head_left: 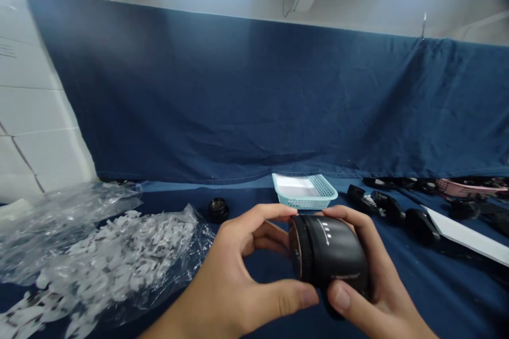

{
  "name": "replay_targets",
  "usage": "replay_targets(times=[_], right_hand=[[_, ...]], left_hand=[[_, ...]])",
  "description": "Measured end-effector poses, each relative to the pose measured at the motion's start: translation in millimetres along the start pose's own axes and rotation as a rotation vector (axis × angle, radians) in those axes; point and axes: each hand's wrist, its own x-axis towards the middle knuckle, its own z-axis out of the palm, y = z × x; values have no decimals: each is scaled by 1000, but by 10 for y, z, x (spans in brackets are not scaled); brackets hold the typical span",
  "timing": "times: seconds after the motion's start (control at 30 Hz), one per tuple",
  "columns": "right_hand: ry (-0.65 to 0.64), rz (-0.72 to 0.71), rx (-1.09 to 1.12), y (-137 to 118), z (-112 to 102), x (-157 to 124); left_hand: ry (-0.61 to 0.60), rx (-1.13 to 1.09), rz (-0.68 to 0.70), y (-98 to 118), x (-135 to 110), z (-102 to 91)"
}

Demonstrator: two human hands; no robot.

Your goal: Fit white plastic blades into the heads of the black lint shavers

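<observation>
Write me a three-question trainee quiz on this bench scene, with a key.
1. What do the left hand and right hand hold between them?
2. True or false: the light blue basket stands to the right of the clear plastic bag of white pieces.
3. Which lies nearer the left hand: the small black round part or the pink item?

Key: 1. A black camera lens. 2. True. 3. The small black round part.

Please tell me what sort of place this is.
Probably a parts workbench: a dark blue cloth hangs behind, with a clear bag of white pieces, a pale blue basket, and a black lens held up.
</observation>
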Motion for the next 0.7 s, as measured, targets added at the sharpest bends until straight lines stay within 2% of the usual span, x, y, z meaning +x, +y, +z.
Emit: replay_targets(times=[0.13,0.2,0.33,0.47,0.7], right_hand=[[-81,79,-26,-55,-81,18],[-132,145,-11,-93,-105,37],[-178,264,130,-147,-107,62],[-206,335,242,-141,-98,73],[-250,270,224,-145,-103,113]], left_hand=[[22,-104,-17,7,17,3],[70,-178,-61,9,36,10],[181,-324,-115,32,76,14],[210,-315,-121,70,96,-25],[195,-328,-152,89,75,-31]])
